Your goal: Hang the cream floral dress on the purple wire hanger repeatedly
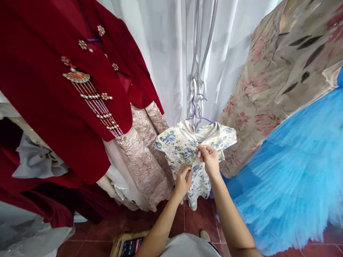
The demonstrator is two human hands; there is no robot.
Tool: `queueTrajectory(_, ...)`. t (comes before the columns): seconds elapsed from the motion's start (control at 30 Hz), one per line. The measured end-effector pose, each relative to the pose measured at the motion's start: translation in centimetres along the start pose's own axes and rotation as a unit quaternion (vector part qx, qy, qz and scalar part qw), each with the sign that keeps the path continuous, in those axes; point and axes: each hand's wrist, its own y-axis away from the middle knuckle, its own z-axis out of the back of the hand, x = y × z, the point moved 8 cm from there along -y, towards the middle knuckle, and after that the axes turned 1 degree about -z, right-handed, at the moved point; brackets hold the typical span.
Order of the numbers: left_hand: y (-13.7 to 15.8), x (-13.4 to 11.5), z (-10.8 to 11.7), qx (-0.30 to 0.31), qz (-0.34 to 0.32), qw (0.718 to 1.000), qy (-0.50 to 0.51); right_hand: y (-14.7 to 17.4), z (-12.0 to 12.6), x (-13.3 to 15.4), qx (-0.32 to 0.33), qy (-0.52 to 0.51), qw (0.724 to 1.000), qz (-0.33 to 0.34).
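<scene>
A short-sleeved white dress [171,137] with blue and yellow flowers hangs open at the neck on a purple wire hanger [195,113]. My right hand [209,157] pinches the dress's front edge just below the neckline. Lower down and to the left, my left hand [184,182] has its fingers closed on the same front opening. Whatever fastening lies under the fingertips is too small to make out.
At left hang a dark red jacket [118,82] with beaded trim and a pink brocade garment [144,160]. A floral gown [257,92] and a blue tulle skirt [289,160] hang at right. Behind are white curtains [163,53] and a hanging rack of white loops [198,67]. A phone [131,247] lies below.
</scene>
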Motion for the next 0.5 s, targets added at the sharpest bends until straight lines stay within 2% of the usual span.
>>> queueTrajectory(0.17,2.1,0.4,2.2,-0.027,0.027,0.998,-0.043,-4.4,-3.6,5.1,0.038,0.002,0.998,0.045)
queueTrajectory(0.3,2.9,-0.1,2.7,-0.042,0.038,0.998,-0.042,-5.4,-4.6,6.5,0.059,0.014,0.996,0.066)
queueTrajectory(0.4,0.7,-2.3,3.7,-0.086,0.003,0.995,-0.05,-4.8,-4.1,6.2,0.08,0.04,0.994,0.063)
queueTrajectory(0.5,-4.6,-6.2,5.7,-0.152,-0.061,0.982,-0.095,-3.9,-3.3,6.2,0.111,0.07,0.989,0.061)
